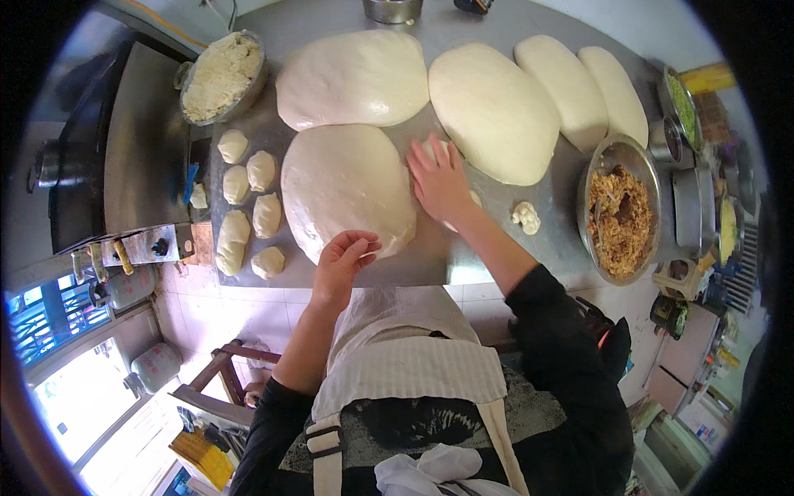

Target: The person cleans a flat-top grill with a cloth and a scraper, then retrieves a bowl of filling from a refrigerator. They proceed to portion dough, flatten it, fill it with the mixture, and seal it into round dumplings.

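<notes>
My left hand [341,260] hovers at the near edge of a big, glossy slab of dough [347,182], its fingers curled and pinched together. Whether anything sits in that pinch is hidden. To the right of the same slab, my right hand [440,183] lies with fingers spread over a small piece of dough [435,150]. Bits of pale dough show around that palm; the rest is covered. Left of the slab, several small dough pieces [262,170] rest on the metal table [488,263]. A ragged lump of dough [526,217] lies right of my right wrist.
More large dough slabs [351,78] spread across the table's far side, with long loaf-shaped doughs [562,91] at right. A steel bowl of brown filling [620,219] stands near the right edge. Far left is a bowl of pale, crumbly-looking food [223,76]. A metal container [393,9] sits at the back.
</notes>
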A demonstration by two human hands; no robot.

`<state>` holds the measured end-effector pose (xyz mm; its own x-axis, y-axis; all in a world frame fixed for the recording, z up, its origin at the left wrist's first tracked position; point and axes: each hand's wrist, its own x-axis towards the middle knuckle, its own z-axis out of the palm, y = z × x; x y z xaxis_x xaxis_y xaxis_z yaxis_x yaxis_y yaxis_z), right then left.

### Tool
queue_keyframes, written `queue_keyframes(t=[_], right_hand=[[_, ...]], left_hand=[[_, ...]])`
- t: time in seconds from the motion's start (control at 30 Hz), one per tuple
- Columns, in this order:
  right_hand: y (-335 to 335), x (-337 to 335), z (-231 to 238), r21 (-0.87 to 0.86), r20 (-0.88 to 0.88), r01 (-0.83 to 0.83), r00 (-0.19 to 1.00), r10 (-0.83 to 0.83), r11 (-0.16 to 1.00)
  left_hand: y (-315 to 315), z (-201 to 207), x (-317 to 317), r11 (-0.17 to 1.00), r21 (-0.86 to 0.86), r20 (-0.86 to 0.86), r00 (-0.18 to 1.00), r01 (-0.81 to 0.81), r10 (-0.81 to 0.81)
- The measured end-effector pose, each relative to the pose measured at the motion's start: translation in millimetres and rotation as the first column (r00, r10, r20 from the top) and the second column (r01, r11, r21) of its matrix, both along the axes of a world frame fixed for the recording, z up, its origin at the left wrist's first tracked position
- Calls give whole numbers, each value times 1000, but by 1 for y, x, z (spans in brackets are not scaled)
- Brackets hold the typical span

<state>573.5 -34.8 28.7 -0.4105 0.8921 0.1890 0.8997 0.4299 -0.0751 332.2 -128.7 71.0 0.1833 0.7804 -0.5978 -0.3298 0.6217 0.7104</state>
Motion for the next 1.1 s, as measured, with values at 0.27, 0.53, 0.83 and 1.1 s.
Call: queue_keyframes(t=[0.27,0.53,0.83,1.1], right_hand=[[7,10,-18,-85,-49,-33,998,29,996],[-68,18,-16,-289,-79,138,983,-167,947],[3,-9,-18,-96,-271,57,959,-82,994],[-65,29,-15,-203,-10,-128,992,129,971]], left_hand=[[4,-3,-26,996,-43,-12,997,72,-72],[12,-31,-40,986,-5,-25,985,169,-169],[-1,-23,-15,981,116,-12,988,157,-156],[-37,-25,16,997,-36,-117,991,-65,60]])
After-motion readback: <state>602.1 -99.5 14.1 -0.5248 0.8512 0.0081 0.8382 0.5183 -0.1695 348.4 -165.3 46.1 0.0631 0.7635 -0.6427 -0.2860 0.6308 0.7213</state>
